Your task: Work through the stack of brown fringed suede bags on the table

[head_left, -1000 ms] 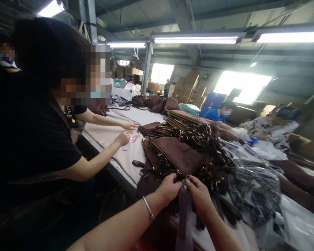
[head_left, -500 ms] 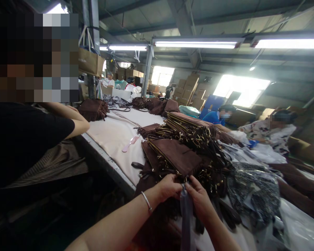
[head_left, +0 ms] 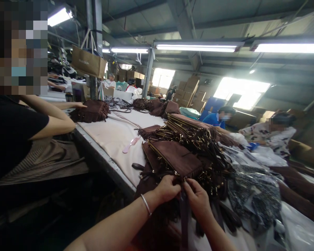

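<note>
A brown suede bag with fringe and gold-coloured hardware lies in front of me, on top of other bags like it. My left hand, with a silver bangle on the wrist, is closed in a pinch at the bag's near edge. Close beside it, my right hand pinches the upper end of a dark strap that hangs down between my wrists. The fingers of both hands meet around the strap's end, by a small metal fitting that is mostly hidden.
A stack of brown bags stands just beyond, and a pink comb lies on the cloth-covered table. Clear plastic wrapping is at right. On the left a co-worker's arm reaches to another bag pile. More people work at the right.
My hands stay at the bag's near edge, with the right fingers slightly shifted. The strap between them looks darker. At left, the co-worker has moved further left, a hand now on the bag pile.
</note>
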`<state>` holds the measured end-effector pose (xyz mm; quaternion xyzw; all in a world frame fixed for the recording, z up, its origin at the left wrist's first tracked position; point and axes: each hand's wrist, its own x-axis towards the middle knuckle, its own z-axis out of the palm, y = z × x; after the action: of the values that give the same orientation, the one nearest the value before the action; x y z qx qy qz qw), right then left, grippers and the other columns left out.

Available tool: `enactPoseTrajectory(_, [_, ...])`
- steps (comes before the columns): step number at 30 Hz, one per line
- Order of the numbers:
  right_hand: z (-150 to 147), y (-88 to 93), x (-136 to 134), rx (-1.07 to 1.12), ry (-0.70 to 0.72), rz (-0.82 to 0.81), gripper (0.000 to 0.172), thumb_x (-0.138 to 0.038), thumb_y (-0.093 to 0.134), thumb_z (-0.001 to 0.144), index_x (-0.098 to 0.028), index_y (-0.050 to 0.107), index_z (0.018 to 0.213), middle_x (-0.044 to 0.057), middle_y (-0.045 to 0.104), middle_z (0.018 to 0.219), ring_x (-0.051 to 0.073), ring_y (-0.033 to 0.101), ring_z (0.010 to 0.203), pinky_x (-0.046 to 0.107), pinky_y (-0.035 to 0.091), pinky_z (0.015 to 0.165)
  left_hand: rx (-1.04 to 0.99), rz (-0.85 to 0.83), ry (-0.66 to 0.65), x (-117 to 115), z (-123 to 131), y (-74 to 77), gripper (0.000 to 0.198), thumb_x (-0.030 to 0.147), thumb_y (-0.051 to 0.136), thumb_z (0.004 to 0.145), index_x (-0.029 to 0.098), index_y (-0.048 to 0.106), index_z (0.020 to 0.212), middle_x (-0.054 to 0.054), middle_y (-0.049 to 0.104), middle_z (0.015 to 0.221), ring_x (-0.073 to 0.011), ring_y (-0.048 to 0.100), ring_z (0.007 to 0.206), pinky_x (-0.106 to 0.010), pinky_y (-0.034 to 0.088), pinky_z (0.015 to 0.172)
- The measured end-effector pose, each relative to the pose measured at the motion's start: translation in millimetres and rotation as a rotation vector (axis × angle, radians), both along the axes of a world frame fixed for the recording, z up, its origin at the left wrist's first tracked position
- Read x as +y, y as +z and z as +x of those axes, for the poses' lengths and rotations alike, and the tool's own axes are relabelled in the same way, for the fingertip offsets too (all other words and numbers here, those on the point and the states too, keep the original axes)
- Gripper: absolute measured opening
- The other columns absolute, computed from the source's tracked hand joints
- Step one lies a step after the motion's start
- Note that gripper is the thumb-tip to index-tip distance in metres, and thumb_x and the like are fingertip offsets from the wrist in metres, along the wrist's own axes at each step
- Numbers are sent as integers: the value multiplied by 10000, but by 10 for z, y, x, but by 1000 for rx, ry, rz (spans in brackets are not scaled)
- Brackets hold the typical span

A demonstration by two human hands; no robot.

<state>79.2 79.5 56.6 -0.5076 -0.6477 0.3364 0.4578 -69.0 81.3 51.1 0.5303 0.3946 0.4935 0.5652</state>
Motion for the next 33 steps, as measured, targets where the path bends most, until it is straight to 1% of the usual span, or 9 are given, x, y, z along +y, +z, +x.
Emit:
enactPoseTrajectory(4, [-27, 39, -20, -118, -15, 35, 308, -459, 533, 852, -182, 669, 842, 35, 686, 746, 214, 611, 747, 290, 464, 698, -121, -23, 45, 10, 18, 23, 194, 230, 590, 704, 115, 690, 825, -38, 652, 728, -134, 561, 593, -256, 474, 571])
enactPoseTrajectory(8, [-39, 54, -58, -126, 12, 18, 321, -466, 514, 857, -187, 664, 808, 24, 670, 703, 203, 598, 692, 284, 455, 655, -265, -127, 72, 59, 21, 18, 303, 404, 675, 704, 111, 682, 782, -28, 623, 670, -130, 540, 574, -267, 468, 581])
enactPoseTrajectory(12, [-42, 20, -87, -99, -16, 2, 316, -468, 548, 832, -188, 680, 896, 40, 705, 763, 221, 632, 729, 299, 482, 677, -293, -118, 87, 103, 24, -2, 367, 451, 741, 659, 107, 695, 776, -36, 635, 689, -130, 542, 610, -259, 458, 620])
enactPoseTrajectory(16, [-63, -20, -69, 7, -160, -38, 441, -472, 645, 741, -170, 644, 1062, 66, 734, 838, 235, 670, 744, 320, 528, 680, -175, -90, 116, 119, 31, -26, 306, 410, 713, 694, 110, 712, 753, -46, 653, 682, -142, 550, 624, -251, 447, 617])
enactPoseTrajectory(20, [-106, -14, -29, 61, -231, -121, 532, -498, 657, 719, -161, 601, 1127, 61, 729, 817, 218, 662, 650, 297, 530, 544, -66, -38, 111, 69, -13, -22, 254, 354, 637, 756, 115, 723, 761, -35, 656, 668, -128, 523, 574, -237, 418, 571])
enactPoseTrajectory(22, [-121, -5, -10, 85, -222, -147, 542, -512, 639, 738, -158, 578, 1144, 58, 722, 813, 209, 654, 622, 292, 526, 514, -16, 4, 104, 19, -69, 9, 241, 341, 616, 772, 140, 738, 827, -38, 686, 736, -151, 567, 639, -248, 445, 623])
enactPoseTrajectory(25, [-124, 6, -1, 90, -215, -142, 510, -517, 635, 752, -160, 589, 1113, 41, 717, 762, 212, 664, 648, 301, 539, 592, 99, 84, 88, -48, -157, 74, 226, 352, 643, 760, 218, 753, 905, -29, 722, 876, -201, 623, 827, -270, 467, 788])
enactPoseTrajectory(28, [-118, 10, -41, 141, -185, -168, 532, -533, 648, 739, -167, 607, 1122, 35, 732, 771, 227, 680, 713, 309, 539, 663, 189, 105, 111, -52, -184, 104, 203, 383, 629, 777, 267, 761, 878, -19, 731, 916, -218, 631, 909, -279, 439, 886])
enactPoseTrajectory(33, [-98, -88, -238, 346, -15, -321, 575, -548, 678, 714, -192, 607, 1160, 50, 748, 908, 245, 693, 813, 326, 550, 703, 199, 44, 188, 30, -68, 33, 237, 381, 589, 800, 235, 763, 871, -38, 735, 853, -218, 640, 827, -287, 465, 799])
